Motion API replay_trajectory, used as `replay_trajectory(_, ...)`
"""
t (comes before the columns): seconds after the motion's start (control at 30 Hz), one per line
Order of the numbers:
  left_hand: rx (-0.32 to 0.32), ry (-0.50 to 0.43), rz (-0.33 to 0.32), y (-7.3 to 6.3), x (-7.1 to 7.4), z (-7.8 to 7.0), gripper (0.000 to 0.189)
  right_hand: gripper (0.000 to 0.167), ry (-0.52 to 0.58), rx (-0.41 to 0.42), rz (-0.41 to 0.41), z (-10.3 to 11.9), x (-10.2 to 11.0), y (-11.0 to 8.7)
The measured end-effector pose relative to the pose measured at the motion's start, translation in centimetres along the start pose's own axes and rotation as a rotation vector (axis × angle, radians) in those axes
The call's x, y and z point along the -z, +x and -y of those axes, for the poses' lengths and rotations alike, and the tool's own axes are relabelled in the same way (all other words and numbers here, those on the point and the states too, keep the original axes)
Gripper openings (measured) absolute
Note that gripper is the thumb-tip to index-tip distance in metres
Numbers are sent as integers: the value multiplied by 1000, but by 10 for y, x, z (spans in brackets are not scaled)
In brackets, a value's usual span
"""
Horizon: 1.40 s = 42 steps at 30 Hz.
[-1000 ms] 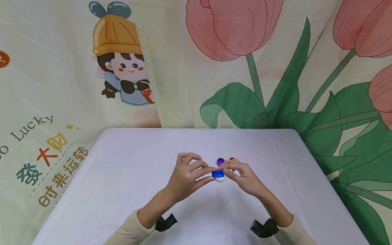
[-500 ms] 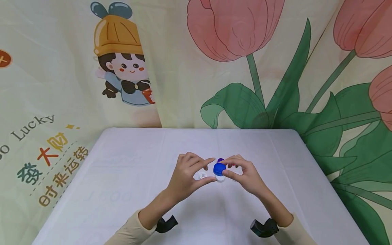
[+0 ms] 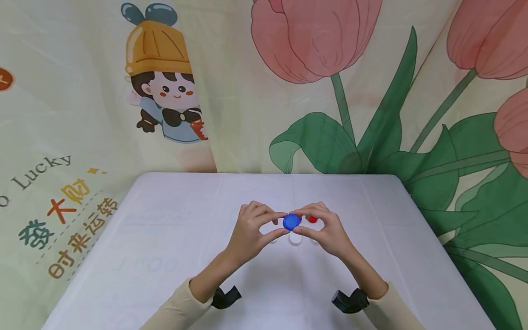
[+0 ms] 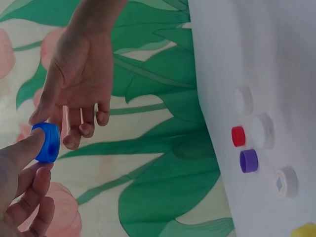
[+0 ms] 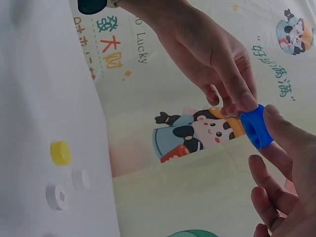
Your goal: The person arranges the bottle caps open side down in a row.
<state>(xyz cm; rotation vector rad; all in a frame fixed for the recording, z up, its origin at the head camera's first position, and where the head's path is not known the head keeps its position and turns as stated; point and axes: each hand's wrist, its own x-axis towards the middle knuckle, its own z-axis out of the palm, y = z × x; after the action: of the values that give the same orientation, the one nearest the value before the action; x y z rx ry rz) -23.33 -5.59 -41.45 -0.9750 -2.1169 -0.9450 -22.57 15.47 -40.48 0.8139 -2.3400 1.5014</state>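
A blue bottle cap (image 3: 291,222) is held up above the table between both hands, its round top facing the head camera. My left hand (image 3: 247,233) pinches its left side with thumb and forefinger. From the other side, my right hand (image 3: 332,233) pinches it the same way, and the remaining fingers of both hands stay loose. The right wrist view shows the hollow inside of the blue cap (image 5: 256,127). Below it in the head view is a white cap (image 3: 295,239) on the table. A red cap (image 3: 312,219) shows just behind the right fingers.
On the white-covered table (image 3: 185,197) lie more small caps. The left wrist view shows a purple cap (image 4: 249,161), a white cap with a square mark (image 4: 285,182) and a yellow cap (image 4: 304,230). A printed cloth (image 3: 235,91) hangs behind the table.
The blue cap has risen slightly and turned from side-on to show its round top. The left fingers spread off it half a second ago, and now pinch it again. The right hand keeps its grip.
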Motion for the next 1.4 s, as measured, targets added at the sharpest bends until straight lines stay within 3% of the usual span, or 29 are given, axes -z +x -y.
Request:
replay_trajectory(0.17, 88, 34, 44, 10, -5, 30, 31, 31, -83, -38, -67, -35, -13, 24)
replay_trajectory(0.3, 172, 103, 113, 17, -14, 62, 29, 33, -131, -115, -59, -60, -25, 47)
replay_trajectory(0.43, 289, 192, 247, 15, -27, 90, 31, 33, -187, -220, 10, -89, -43, 61)
replay_trajectory(0.53, 371, 257, 390, 9, -39, 106, 32, 32, -266, -276, 70, -109, -55, 62)
replay_trajectory(0.63, 408, 324, 535, 4, -50, 118, 32, 31, -353, -328, 124, -124, -66, 59)
replay_trajectory(0.73, 427, 359, 639, 0, -59, 124, 29, 31, -418, -342, 172, -133, -74, 56)
replay_trajectory(0.83, 430, 378, 691, -3, -65, 126, 27, 30, -485, -315, 207, -140, -78, 53)
replay_trajectory(1.1, 403, 456, 730, -7, -74, 123, 27, 31, -601, -277, 240, -144, -83, 47)
replay_trajectory(1.4, 410, 526, 738, -8, -76, 122, 31, 36, -607, -263, 237, -143, -85, 45)
